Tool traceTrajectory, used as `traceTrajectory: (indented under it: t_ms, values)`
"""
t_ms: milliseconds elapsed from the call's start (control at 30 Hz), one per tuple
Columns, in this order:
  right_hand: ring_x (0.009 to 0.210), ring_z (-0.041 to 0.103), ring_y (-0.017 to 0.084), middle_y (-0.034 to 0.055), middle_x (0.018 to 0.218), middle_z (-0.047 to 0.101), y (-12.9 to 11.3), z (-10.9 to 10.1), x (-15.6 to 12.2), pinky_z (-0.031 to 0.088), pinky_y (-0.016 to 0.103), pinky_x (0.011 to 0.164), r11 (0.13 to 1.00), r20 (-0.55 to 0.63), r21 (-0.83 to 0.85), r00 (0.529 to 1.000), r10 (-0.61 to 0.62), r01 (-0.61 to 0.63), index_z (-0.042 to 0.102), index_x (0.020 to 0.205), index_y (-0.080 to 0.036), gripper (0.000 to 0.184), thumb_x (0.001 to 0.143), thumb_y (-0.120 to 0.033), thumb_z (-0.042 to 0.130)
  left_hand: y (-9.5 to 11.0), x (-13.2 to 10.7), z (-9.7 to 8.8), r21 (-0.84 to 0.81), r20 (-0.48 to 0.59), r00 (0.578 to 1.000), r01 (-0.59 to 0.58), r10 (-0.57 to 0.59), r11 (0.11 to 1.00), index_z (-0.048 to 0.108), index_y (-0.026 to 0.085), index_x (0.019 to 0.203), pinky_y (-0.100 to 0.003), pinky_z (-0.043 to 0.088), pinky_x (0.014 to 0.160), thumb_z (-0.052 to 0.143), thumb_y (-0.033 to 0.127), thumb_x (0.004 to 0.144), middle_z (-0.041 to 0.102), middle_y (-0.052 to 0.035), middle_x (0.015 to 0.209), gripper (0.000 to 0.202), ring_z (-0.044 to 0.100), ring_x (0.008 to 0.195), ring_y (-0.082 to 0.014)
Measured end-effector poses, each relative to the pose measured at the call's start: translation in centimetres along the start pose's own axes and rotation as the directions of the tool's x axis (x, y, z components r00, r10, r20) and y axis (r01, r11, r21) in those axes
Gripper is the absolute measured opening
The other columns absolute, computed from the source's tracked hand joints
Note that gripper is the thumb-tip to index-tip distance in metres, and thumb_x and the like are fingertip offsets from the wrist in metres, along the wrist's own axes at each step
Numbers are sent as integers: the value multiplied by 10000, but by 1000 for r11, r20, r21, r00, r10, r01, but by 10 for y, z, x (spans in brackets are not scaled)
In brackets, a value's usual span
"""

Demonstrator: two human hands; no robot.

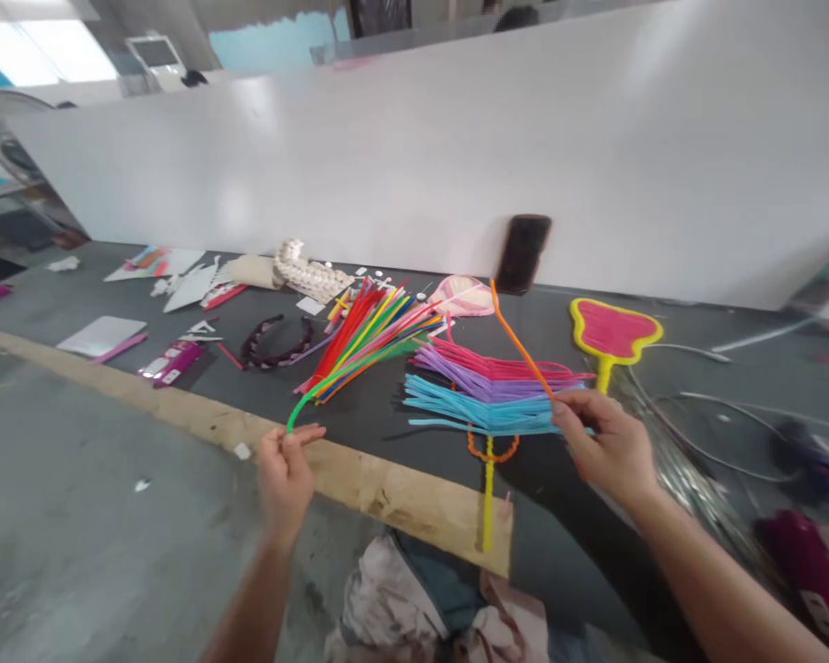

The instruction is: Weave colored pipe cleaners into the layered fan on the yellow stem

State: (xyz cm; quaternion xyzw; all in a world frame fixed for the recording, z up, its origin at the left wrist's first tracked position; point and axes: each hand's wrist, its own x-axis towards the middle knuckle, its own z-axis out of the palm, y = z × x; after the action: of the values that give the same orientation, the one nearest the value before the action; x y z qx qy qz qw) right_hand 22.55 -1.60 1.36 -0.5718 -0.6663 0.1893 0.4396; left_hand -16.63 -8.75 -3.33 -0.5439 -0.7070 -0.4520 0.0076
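While the left hand [286, 483] pinches the near end of a green pipe cleaner [338, 382] between thumb and fingers, the right hand [604, 451] closes its fingers [570, 412] on the lower end of an orange pipe cleaner [518, 341], which slants up and away over the work. The green stem arcs from the left hand into a loose bunch of multicoloured pipe cleaners [366, 345] lying on a dark tabletop [559, 589]. The right hand sits at the end of stacked rows of blue, purple and pink pipe cleaners [487, 396]; it seems to touch the blue ones, though the view is too poor to tell whether it grips them as well.

Just below those rows lies an orange pipe-cleaner ring [490, 451] with a yellow stem [487, 502] reaching onto a wooden strip [401, 493] along the table's near edge. Beyond the rows, a pink paddle shape edged in yellow [612, 331] lies beside a phone [523, 253] leaning against a white board [414, 157]. Farther left are a dark braided headband [276, 343], a white braided piece [310, 272] and a magenta package [176, 364]. Silver tinsel [683, 470] spreads near the right hand.
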Motion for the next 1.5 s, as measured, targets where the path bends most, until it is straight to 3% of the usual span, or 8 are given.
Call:
traceTrajectory:
  t_ms: [233, 433, 600, 867, 1033, 1133, 1267, 1500]
  values:
    - [504, 527, 116, -12, 593, 613, -53, 35, 18, 418, 226, 487, 988, 269, 155, 963, -21, -22, 634, 806, -200, 222, 836, -409, 563, 4, -4, 10, 42, 4, 998, 62, -62, 997, 409, 231, 1022, -357, 528, 789, 324, 356, 984, 772, -49, 852, 156, 728, 926, -201]
    - [496, 495, 102, -20, 596, 583, -83, 79, 21, 388, 216, 460, 927, 274, 350, 961, 34, -133, 603, 855, -185, 245, 825, -427, 577, 7, -5, 10, 64, 12, 998, 59, -60, 996, 434, 227, 1011, -337, 528, 749, 332, 335, 981, 776, -48, 868, 152, 730, 917, -198]
    - [491, 493, 92, -20, 637, 601, -93, 90, 20, 387, 214, 462, 909, 211, 403, 977, 22, -108, 589, 888, -191, 207, 848, -393, 571, 9, -4, 9, 55, 31, 996, 80, -82, 995, 438, 227, 1006, -348, 537, 757, 330, 368, 976, 777, -47, 871, 180, 729, 927, -209]
    - [450, 478, 78, -21, 636, 605, -68, 52, -2, 382, 197, 418, 891, 77, 418, 984, 158, -176, 617, 912, -204, 213, 841, -405, 630, 9, 19, -10, -3, 265, 964, 18, -16, 1000, 454, 233, 947, -316, 532, 754, 347, 407, 968, 769, -53, 908, 206, 720, 916, -201]
    - [450, 471, 67, -22, 651, 597, -36, 25, -24, 371, 177, 400, 856, -3, 435, 950, 312, -279, 630, 923, -209, 249, 819, -431, 676, 18, 67, 0, 244, 280, 955, -167, 95, 955, 514, 211, 935, -340, 504, 765, 354, 356, 952, 744, -73, 885, 216, 698, 817, -228]
    - [461, 479, 65, -20, 658, 599, -26, 13, -33, 382, 169, 405, 831, -7, 457, 933, 361, -318, 634, 928, -213, 265, 805, -439, 698, 24, 98, 16, 357, 363, 924, -258, 121, 898, 581, 184, 972, -375, 482, 881, 368, 341, 948, 712, -110, 1015, 265, 655, 993, -260]
    - [476, 484, 65, -19, 663, 603, -19, -3, -41, 400, 165, 419, 792, -54, 512, 908, 416, -332, 637, 928, -216, 291, 779, -449, 725, 25, 134, 36, 459, 471, 882, -225, -20, 860, 583, 154, 1171, -354, 438, 985, 396, 297, 935, 612, -132, 1287, 334, 578, 1181, -259]
    - [465, 470, 68, -19, 616, 587, -14, -25, -57, 383, 160, 406, 793, -113, 484, 872, 476, -370, 646, 899, -204, 367, 719, -505, 755, 24, 160, 56, 522, 545, 825, -191, -153, 831, 652, 158, 1013, -301, 489, 700, 532, 400, 875, 728, -117, 962, 303, 688, 900, -278]
